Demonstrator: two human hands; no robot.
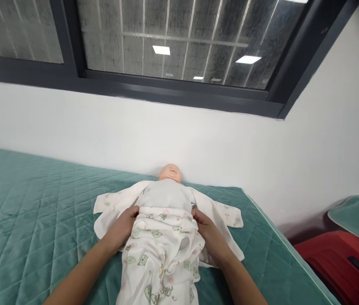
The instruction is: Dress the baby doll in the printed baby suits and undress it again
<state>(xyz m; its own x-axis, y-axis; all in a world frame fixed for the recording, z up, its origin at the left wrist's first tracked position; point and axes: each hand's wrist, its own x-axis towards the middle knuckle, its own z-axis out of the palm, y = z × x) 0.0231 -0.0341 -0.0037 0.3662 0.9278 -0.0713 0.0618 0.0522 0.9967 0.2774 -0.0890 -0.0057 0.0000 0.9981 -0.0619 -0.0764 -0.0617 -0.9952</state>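
Head view: my left hand, nine o'clock, and right hand, three, clamp the waistband; uneven tugging could twist the doll.

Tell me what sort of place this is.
Probably a bedroom, perhaps a baby-care practice room: a bed under a teal quilted cover against a plain white wall, a dark-framed window above, and a baby doll in white printed clothes lying on it.
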